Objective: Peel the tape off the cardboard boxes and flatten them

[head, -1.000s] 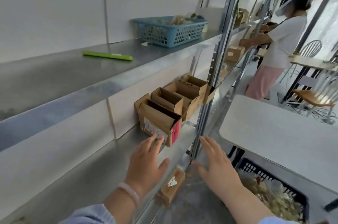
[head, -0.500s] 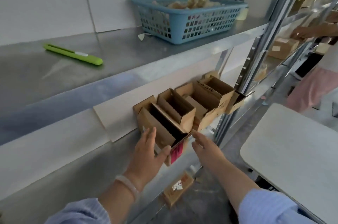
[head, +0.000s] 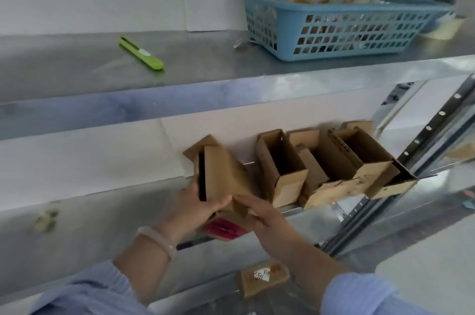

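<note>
Cardboard box point(head: 226, 173) just got picked up off the lower shelf point(head: 90, 232)
Left hand point(head: 198, 201) and right hand point(head: 259, 214) were open a moment ago. Now both grip its near end, tilted up, so tape peeling looks next.

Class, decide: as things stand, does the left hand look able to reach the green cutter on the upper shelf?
Probably yes, once freed: the left hand grips the cardboard box, but nothing stands before the green cutter above it.
</note>
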Demonstrator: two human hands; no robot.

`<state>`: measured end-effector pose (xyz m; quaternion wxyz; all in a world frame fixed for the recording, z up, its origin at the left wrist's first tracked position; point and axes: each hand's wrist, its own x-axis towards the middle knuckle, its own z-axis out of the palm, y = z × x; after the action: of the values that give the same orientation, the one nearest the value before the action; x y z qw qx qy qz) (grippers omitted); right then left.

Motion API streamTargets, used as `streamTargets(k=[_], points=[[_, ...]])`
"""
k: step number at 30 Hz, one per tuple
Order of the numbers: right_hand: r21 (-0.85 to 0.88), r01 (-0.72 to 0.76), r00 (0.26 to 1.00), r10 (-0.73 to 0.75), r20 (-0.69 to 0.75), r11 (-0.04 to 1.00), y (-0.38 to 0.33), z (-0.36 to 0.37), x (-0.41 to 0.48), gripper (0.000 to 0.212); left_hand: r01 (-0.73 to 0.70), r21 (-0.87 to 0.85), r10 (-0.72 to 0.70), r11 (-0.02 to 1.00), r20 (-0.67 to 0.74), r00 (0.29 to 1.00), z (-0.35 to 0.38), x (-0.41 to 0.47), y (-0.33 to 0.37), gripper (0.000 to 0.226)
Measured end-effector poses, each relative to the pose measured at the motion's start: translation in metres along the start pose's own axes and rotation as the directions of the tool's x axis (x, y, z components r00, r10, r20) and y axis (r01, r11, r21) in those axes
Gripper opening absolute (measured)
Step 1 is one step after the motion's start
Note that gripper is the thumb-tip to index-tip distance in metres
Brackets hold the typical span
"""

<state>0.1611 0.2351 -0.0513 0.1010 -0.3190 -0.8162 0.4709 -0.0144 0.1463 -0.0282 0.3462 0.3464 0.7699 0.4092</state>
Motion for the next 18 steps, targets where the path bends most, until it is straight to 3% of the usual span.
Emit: streamTargets(k=[2, 3, 4, 6, 9, 11, 15, 18], points=[[-0.03, 0.045, 0.999, -0.044, 0.02, 0.999, -0.001, 0.002, 0.005, 0.044, 0.067, -0.108, -0.069, 0.992, -0.017, 0.997, -0.006, -0.002, -0.01, 0.078], [-0.02, 0.023, 1.0, -0.023, -0.013, 1.0, 0.002, 0.004, 0.007, 0.044, 0.071, -0.176, -0.077, 0.982, -0.028, 0.997, -0.008, -0.005, -0.016, 0.072], [-0.006, -0.018, 0.998, 0.018, -0.061, 1.0, 0.006, 0.005, 0.01, 0.045, 0.069, -0.229, -0.08, 0.971, -0.042, 0.996, -0.007, -0.01, -0.017, 0.066], [0.038, -0.183, 0.979, 0.186, -0.088, 0.982, 0.011, 0.009, 0.014, 0.067, 0.058, -0.332, -0.084, 0.941, -0.063, 0.994, -0.005, -0.019, -0.024, 0.066], [0.286, -0.349, 0.937, 0.344, 0.069, 0.893, 0.012, 0.02, 0.023, 0.084, 0.043, -0.43, -0.083, 0.902, -0.073, 0.994, -0.003, -0.031, -0.037, 0.063], [0.326, -0.314, 0.948, 0.313, 0.058, 0.892, 0.011, 0.025, 0.026, 0.072, 0.073, -0.433, -0.11, 0.898, -0.061, 0.992, -0.003, -0.037, -0.045, 0.063], [0.261, -0.092, 0.991, 0.115, -0.074, 0.961, -0.001, 0.023, 0.027, 0.063, 0.155, -0.342, -0.186, 0.927, -0.058, 0.981, -0.01, -0.049, -0.053, 0.064], [0.025, 0.089, 0.987, -0.085, -0.137, 0.996, -0.011, 0.017, 0.032, 0.076, 0.204, -0.33, -0.23, 0.922, -0.042, 0.972, -0.012, -0.052, -0.056, 0.056]])
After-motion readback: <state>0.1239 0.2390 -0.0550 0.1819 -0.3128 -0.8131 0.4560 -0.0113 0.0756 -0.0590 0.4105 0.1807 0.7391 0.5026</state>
